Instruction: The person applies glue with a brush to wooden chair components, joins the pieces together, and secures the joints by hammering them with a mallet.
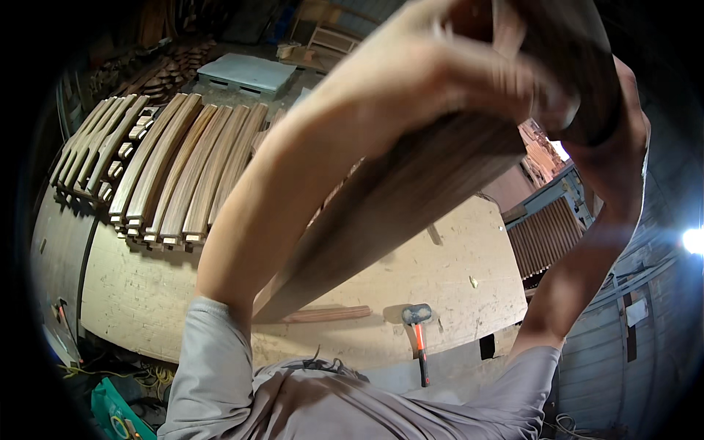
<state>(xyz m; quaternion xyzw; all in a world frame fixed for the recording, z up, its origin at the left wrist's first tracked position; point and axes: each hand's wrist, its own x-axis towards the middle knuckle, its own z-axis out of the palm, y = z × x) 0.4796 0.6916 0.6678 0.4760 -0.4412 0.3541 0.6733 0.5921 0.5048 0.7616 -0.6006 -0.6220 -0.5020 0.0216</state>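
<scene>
Raised high in front of me is a large dark brown wooden piece point(411, 191), its broad grained face slanting down toward the lower left. My left hand point(506, 81) reaches across it, fingers curled over the wood and smeared by motion. On the far right side my right hand point(629, 110) grips the thick upper part, most of its fingers hidden behind the wood. Below, a rubber mallet point(418, 317) with a black head and orange-black handle lies on the pale workbench point(469, 253). A short reddish-brown wood strip point(330, 314) rests left of it.
Rows of curved wooden slats point(172, 165) lie side by side at the bench's left end. Behind stands a grey-topped low platform point(246, 71) near stacked wood pieces point(172, 70). A metal rack point(546, 227) with wooden parts is at the right. A green bag point(117, 411) sits lower left.
</scene>
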